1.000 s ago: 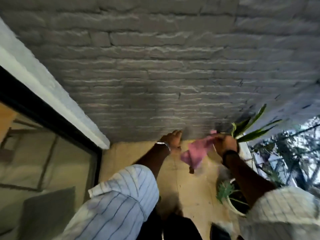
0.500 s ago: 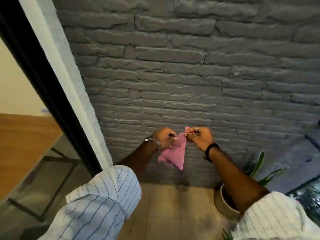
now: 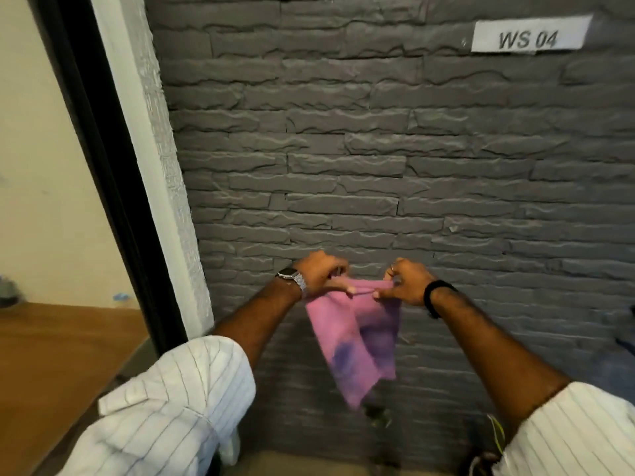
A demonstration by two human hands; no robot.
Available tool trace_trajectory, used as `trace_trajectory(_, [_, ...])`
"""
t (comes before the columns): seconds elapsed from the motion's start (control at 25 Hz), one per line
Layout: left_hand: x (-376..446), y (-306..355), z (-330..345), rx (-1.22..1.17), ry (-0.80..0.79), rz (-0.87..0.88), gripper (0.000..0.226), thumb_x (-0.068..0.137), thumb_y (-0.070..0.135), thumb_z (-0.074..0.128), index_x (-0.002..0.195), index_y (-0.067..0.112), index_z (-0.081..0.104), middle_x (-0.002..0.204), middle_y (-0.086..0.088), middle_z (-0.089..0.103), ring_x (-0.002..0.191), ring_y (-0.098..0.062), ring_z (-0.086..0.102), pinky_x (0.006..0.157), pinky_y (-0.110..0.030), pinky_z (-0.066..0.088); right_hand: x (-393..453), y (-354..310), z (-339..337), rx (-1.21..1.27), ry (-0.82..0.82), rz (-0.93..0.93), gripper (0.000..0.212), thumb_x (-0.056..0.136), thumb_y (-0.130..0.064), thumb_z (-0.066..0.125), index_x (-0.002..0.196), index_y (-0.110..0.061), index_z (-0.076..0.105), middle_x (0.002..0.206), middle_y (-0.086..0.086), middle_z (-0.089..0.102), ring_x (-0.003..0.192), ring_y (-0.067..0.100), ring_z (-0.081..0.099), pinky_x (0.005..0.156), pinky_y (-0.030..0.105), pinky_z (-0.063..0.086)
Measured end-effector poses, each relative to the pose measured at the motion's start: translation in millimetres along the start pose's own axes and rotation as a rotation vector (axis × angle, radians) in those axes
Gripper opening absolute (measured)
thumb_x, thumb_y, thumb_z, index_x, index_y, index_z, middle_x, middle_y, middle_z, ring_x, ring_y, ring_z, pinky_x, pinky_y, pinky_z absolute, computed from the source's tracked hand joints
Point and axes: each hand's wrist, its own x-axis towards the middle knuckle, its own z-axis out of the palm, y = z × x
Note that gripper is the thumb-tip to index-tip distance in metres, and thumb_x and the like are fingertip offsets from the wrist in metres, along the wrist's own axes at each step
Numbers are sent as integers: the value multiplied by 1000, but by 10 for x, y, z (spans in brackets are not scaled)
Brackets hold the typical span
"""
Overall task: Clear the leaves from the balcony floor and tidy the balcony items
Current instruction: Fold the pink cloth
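Head view: left hand [image 3: 318, 271] and right hand [image 3: 402, 281] both pinch the top edge of a pink cloth [image 3: 357, 341], fingers curled on it, held out in front of the grey stone wall [image 3: 378, 159]. Cloth hangs down between the forearms, lower part blurred, purple patch showing. White label [image 3: 529, 34] reading WS 04 on wall, upper right. Black door frame [image 3: 103, 149] at left.
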Motion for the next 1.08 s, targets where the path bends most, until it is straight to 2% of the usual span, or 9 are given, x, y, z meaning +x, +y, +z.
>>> trace_trajectory(0.08, [151, -111, -365, 242, 40, 96, 43, 85, 56, 67, 86, 13, 66, 88, -9, 69, 79, -29, 62, 63, -32, 39, 84, -109, -342, 48, 237, -36, 24, 72, -38, 81, 67, -23, 63, 79, 0, 67, 79, 23, 64, 71, 34, 52])
trace_trajectory(0.16, [308, -170, -641, 298, 367, 126, 29, 90, 42, 65, 88, 13, 66, 92, -11, 64, 84, -33, 61, 68, -36, 46, 144, -199, -502, 68, 627, -178, 13, 74, -24, 73, 77, -25, 60, 97, -1, 68, 95, 24, 62, 81, 38, 49])
trace_trajectory(0.24, [381, -250, -681, 397, 408, 160, 17, 89, 30, 59, 96, 18, 67, 99, -8, 64, 90, -32, 61, 74, -40, 52, 131, -229, -429, -49, 527, -216, 12, 79, -25, 69, 81, -24, 57, 94, -4, 67, 92, 25, 62, 80, 37, 49])
trace_trajectory(0.36, [304, -453, -449, 355, 42, 23, 16, 87, 27, 63, 102, 24, 69, 104, -1, 69, 96, -27, 64, 80, -38, 53, 66, -32, -167, 223, 142, -60, 14, 82, -18, 78, 81, -19, 64, 80, 2, 72, 78, 22, 69, 75, 42, 58])
trace_trajectory(0.6, [309, -696, -279, -172, 37, -180, 8, 80, 12, 64, 73, 16, 65, 68, -2, 65, 64, -19, 55, 64, -30, 47, 243, -110, -432, 698, 375, -18, 24, 82, 11, 71, 84, -12, 67, 72, -1, 72, 69, 11, 67, 70, 30, 57])
trace_trajectory(0.72, [373, -620, -373, -665, 269, -343, 21, 84, 17, 53, 63, 18, 54, 56, 4, 52, 59, -18, 45, 58, -33, 42, 254, -250, -614, 900, 452, 11, 16, 90, 6, 64, 91, -10, 61, 66, -3, 69, 57, 4, 62, 57, 20, 53])
trace_trajectory(0.84, [400, -493, -656, -530, 432, -230, 37, 81, 48, 43, 65, 15, 52, 64, 2, 54, 64, -16, 43, 63, -39, 38, 254, -284, -761, 901, 547, -21, 11, 93, -3, 65, 101, -10, 61, 77, 1, 68, 63, 3, 62, 60, 17, 51])
trace_trajectory(0.92, [417, -461, -854, -403, 405, -173, 46, 87, 58, 58, 69, 16, 54, 65, 4, 54, 60, -12, 44, 58, -32, 39, 244, -273, -865, 867, 595, -46, 14, 94, -11, 67, 107, -12, 64, 90, 3, 72, 79, 10, 67, 72, 19, 56])
trace_trajectory(1.08, [499, -546, -1156, -360, 195, -81, 15, 79, 12, 77, 84, 19, 65, 81, 0, 66, 70, -12, 58, 69, -38, 58, 204, -270, -1132, 846, 654, -91, 25, 94, -11, 66, 119, -9, 64, 103, 3, 72, 92, 12, 69, 82, 24, 58])
